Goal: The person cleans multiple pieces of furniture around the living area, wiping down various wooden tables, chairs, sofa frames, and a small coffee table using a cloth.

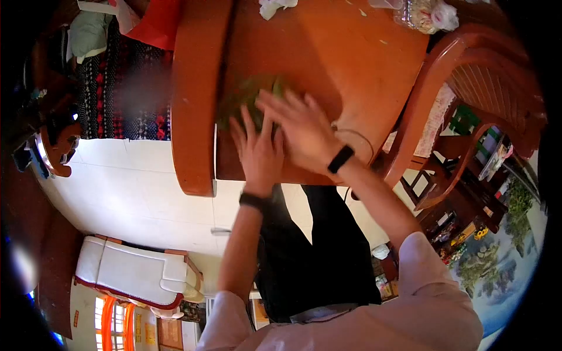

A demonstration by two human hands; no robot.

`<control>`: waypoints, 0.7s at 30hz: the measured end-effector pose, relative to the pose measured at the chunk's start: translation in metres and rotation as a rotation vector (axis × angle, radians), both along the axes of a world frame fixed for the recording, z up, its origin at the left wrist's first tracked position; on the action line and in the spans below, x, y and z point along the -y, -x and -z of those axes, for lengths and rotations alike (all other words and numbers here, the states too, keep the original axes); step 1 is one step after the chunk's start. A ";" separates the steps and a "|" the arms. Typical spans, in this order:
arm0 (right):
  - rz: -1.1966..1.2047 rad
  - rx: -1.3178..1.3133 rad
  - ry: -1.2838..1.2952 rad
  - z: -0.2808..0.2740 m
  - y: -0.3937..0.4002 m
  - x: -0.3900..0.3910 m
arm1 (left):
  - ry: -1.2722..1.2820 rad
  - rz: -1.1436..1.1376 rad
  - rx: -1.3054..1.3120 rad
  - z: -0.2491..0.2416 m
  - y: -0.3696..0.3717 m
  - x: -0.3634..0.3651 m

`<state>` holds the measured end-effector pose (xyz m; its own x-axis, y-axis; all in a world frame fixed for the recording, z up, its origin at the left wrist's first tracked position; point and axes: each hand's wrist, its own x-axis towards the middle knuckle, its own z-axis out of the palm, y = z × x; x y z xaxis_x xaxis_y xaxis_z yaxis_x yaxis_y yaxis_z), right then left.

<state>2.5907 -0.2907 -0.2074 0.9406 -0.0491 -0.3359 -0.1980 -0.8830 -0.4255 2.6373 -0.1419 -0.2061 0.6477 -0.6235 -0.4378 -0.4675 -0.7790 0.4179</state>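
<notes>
Near the left part of the wooden table (363,70) lies a green leafy bunch (246,96), blurred in the view. My left hand (257,152) rests at its near side with the fingers spread, the fingertips over the leaves. My right hand (301,126) is beside it, its fingers stretched out and somewhat apart, reaching over the right part of the green bunch. Both hands wear black wristbands. Motion blur hides how firmly the fingers touch the leaves. Beside my right wrist a thin cable (363,139) curves on the table.
A crumpled white tissue (275,6) and a clear plastic bag (427,16) lie toward the table's far side. A raised wooden edge (196,117) runs along the left. At the right stands a carved wooden chair (410,111).
</notes>
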 end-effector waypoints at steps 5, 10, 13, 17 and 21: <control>0.263 0.254 0.139 0.020 -0.058 0.085 | 0.347 0.121 0.225 0.034 -0.093 0.110; 0.233 0.010 0.057 0.005 -0.067 0.080 | 0.347 0.150 0.297 0.047 -0.098 0.113; 0.391 0.286 0.038 0.029 -0.037 0.010 | 0.279 -0.010 0.157 0.028 -0.051 0.052; 0.187 0.099 -0.159 0.009 0.027 -0.080 | -0.005 -0.067 0.086 0.004 0.039 -0.056; 0.059 0.061 -0.303 0.009 0.071 -0.138 | -0.122 0.002 -0.018 -0.009 0.092 -0.114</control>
